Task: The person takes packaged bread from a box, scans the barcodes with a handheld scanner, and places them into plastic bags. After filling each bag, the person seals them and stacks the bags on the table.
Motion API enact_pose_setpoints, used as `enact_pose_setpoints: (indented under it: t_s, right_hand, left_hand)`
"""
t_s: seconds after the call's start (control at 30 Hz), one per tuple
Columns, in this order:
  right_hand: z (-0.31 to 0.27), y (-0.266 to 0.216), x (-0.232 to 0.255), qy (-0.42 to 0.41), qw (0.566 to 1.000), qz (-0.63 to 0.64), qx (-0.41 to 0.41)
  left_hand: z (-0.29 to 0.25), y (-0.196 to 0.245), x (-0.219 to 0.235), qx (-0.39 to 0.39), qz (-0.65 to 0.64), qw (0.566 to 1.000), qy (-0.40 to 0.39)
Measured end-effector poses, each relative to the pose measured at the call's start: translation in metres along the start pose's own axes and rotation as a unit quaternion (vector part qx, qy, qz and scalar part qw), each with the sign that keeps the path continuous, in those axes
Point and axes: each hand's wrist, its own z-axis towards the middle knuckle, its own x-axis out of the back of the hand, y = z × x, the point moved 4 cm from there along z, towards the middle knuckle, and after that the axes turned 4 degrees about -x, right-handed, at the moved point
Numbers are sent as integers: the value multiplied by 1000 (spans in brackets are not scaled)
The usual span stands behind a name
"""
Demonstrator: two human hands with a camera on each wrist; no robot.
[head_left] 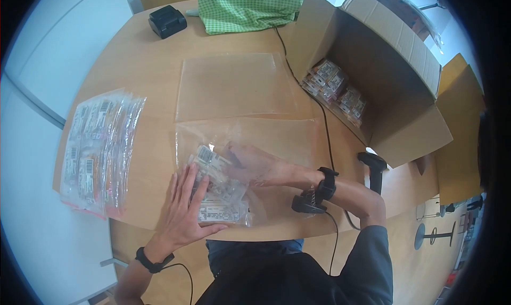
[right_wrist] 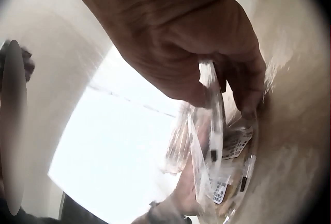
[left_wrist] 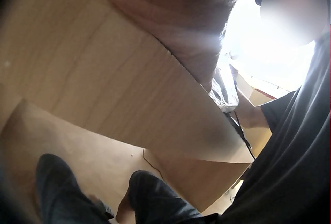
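My right hand (head_left: pixel 250 164) reaches inside a large clear plastic bag (head_left: pixel 282 134) lying on the table. It pinches a clear packet with a barcode label (head_left: pixel 206 155) between thumb and fingers; the right wrist view shows the upright plastic edges (right_wrist: pixel 214 125) in that pinch. Below, near the table's front edge, lies another labelled packet (head_left: pixel 219 214), seen through film. My left hand (head_left: pixel 181 209) rests at the packets' left side with fingers straight and spread, fingertips against the plastic. In the left wrist view only its wrist and heel (left_wrist: pixel 181 22) show; its fingers are hidden.
A second flat clear bag (head_left: pixel 231 87) lies beyond. Filled labelled bags (head_left: pixel 98 150) are stacked at left. An open carton (head_left: pixel 394 76) holding several packets (head_left: pixel 327 79) stands at right, near a handheld scanner (head_left: pixel 374 164) and black cable (head_left: pixel 326 124). A black device (head_left: pixel 167 22) sits at back.
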Motion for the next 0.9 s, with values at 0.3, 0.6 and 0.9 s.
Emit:
enact_pose_setpoints:
  t_s: [0.3, 0.6, 0.9]
  right_hand:
    - [-7, 7, 22, -48, 998, 44, 13]
    - [-29, -11, 3, 46, 972, -86, 212]
    - [-14, -8, 1, -88, 992, 12, 88]
  left_hand:
    - [-2, -1, 1, -1, -5, 1000, 8]
    - [-1, -1, -2, 2, -1, 1000, 15]
    - [-2, -1, 1, 0, -8, 1000, 21]
